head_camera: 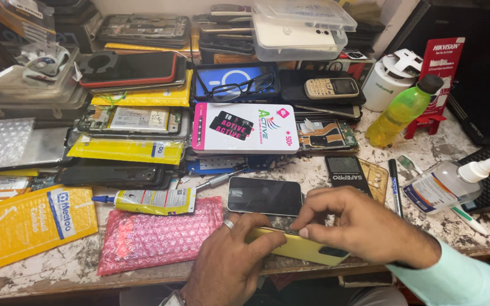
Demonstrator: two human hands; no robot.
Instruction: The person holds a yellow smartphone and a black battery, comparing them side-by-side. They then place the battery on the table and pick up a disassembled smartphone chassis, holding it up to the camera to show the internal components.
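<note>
We are holding a yellow phone at the near edge of the workbench, back cover up, tilted so that its right end is hanging past the edge. Our left hand is closing around its left end, thumb lying along the top face, a ring on one finger. Our right hand is pinching down at the top edge of the phone, fingertips pressing together there; we cannot tell whether a small tool is sitting between them.

A second phone is lying flat, screen up, just behind the yellow one, near our right fingers. A glue tube is lying to the left of it, above a pink bubble-wrap bag, and a screwdriver is resting just behind the dark screen.

The risks, as we are judging them: the phone is sitting partly over the edge, so a slip of the left grip could be sending it to the floor. Pressing too hard at the seam could be cracking the cover or bending the frame. A sideways jolt of the right hand could be knocking or scratching the screen lying behind. A spray bottle and a green bottle are standing to the right, well apart from the hands, yet a wide elbow swing could be tipping liquid onto the open boards stacked there.
</note>
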